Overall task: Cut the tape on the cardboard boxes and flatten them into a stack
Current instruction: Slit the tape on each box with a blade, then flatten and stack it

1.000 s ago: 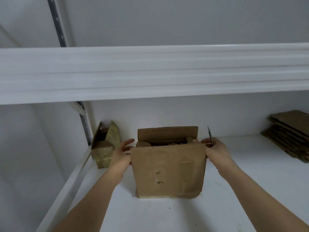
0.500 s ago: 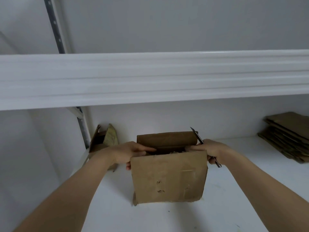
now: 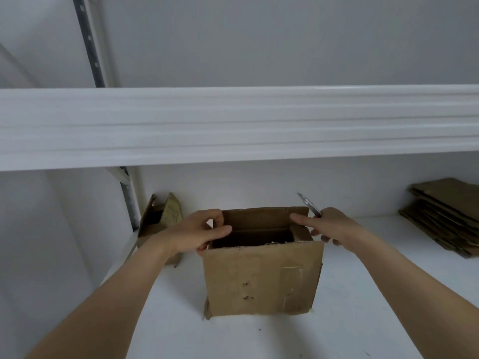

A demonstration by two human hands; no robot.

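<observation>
A brown cardboard box (image 3: 261, 281) stands upright on the white shelf (image 3: 363, 320), its top open and the back flap raised. My left hand (image 3: 197, 233) grips the box's upper left corner, fingers curled over the rim. My right hand (image 3: 329, 226) is at the upper right corner and holds a utility knife (image 3: 309, 204), whose blade points up and left behind the box; its index finger stretches over the right flap. A stack of flattened boxes (image 3: 448, 216) lies at the far right of the shelf.
A second, smaller open box (image 3: 159, 221) stands at the back left against the shelf's metal upright (image 3: 128, 200). A white shelf beam (image 3: 233, 125) crosses overhead, just above the hands. The white back wall is close behind the box.
Both hands moved from the box's sides up onto its top corners. The left hand now curls over the left rim; the right index finger has stretched over the right flap, and the knife tilted left.
</observation>
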